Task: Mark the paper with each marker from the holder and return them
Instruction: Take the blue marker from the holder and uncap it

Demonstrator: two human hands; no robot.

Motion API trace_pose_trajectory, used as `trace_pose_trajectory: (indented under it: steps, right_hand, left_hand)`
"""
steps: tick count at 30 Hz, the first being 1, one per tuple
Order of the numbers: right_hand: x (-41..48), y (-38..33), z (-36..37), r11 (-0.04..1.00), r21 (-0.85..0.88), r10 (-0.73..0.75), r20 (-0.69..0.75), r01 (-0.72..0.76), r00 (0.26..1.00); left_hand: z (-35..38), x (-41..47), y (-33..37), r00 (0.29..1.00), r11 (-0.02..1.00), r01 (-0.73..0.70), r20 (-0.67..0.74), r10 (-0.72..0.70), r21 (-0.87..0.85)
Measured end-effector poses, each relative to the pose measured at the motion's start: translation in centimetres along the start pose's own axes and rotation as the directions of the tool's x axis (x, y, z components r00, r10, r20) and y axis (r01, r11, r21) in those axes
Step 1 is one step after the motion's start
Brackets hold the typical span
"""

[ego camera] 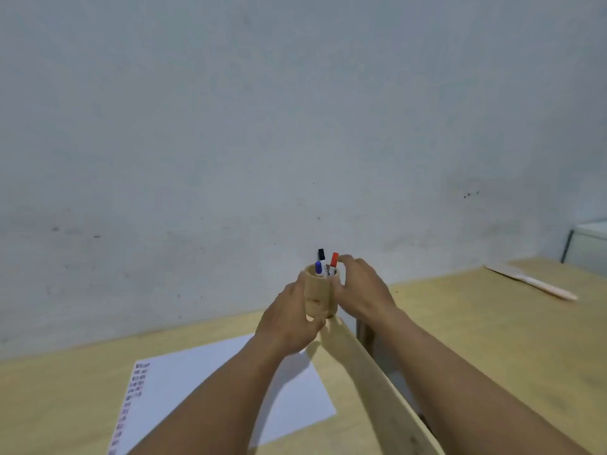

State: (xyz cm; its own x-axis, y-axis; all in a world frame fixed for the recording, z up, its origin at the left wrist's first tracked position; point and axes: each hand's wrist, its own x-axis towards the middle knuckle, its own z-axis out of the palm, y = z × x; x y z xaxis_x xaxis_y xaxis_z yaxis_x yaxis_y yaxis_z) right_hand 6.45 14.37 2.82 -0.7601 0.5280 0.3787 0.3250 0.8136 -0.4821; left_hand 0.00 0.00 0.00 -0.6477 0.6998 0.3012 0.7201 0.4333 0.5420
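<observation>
A round wooden holder (320,298) stands at the far edge of the wooden table, near the wall. Three markers stick out of it: one with a blue cap (318,268), one with a black cap (321,254) and one with a red cap (334,259). My left hand (289,320) is wrapped around the holder's left side. My right hand (359,290) is beside the holder on the right, its fingertips touching the red-capped marker. A white sheet of paper (203,379) lies on the table in front, with rows of small coloured marks along its left edge.
The light wooden table (65,405) ends at a raised edge strip (377,379) running diagonally; a second table surface (492,339) lies to the right across a gap. A long pale flat tool (532,281) lies at the far right. A plain wall stands just behind.
</observation>
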Motion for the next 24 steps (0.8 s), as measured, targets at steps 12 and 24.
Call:
trace_pose_trajectory:
  steps: [12, 24]
  right_hand:
    - [6.3, 2.2, 5.9, 0.998, 0.057, 0.028, 0.010, -0.029, 1.000]
    - [5.9, 2.3, 5.4, 0.990, 0.130, -0.043, -0.152, 0.063, 0.988]
  left_hand:
    - [6.4, 7.2, -3.3, 0.981, 0.967, 0.166, -0.067, -0.182, -0.194]
    - [7.3, 7.5, -3.7, 0.964, 0.944, 0.216, -0.102, -0.247, -0.250]
